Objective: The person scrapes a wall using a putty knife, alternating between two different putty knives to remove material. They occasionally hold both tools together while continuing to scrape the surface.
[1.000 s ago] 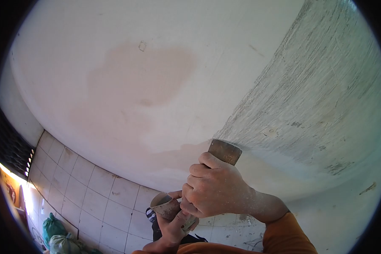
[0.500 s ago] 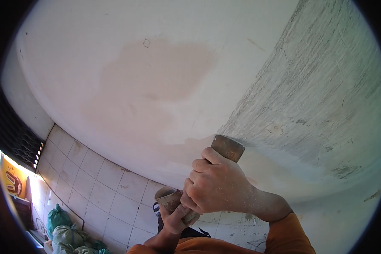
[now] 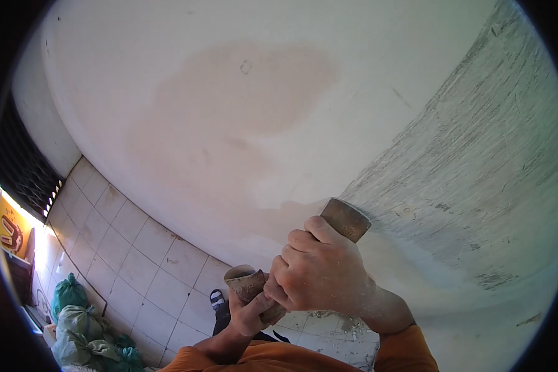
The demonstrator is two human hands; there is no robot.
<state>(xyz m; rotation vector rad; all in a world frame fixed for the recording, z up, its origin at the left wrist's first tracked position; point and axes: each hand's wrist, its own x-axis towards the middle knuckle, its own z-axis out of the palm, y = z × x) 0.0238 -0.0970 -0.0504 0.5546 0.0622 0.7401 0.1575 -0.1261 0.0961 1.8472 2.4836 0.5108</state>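
My right hand (image 3: 322,270) is closed around a scraper with a wide, worn metal blade (image 3: 347,219). The blade's edge meets the pale wall (image 3: 378,74) at the lower end of the rough grey scraped patch (image 3: 471,149). Lower and to the left, my left hand (image 3: 249,317) is closed on a hollow, crusted, flared piece (image 3: 246,285) with its round opening facing up. The two hands touch. Whether this piece joins the scraper is hidden by my fingers. Pale dust covers my right hand and wrist.
A large damp-looking stain (image 3: 229,93) spreads across the wall. White floor tiles (image 3: 139,260) run along the wall's foot, with flakes (image 3: 341,325) near my body. Tied green and pale bags (image 3: 80,322) sit at lower left, below a dark folding grille (image 3: 22,161). My sandalled foot (image 3: 217,299) shows below.
The view has shifted, so the wall stain and scraped patch appear farther right. Both hands keep their grip, and the blade still meets the scraped patch's lower end. My foot shows more clearly.
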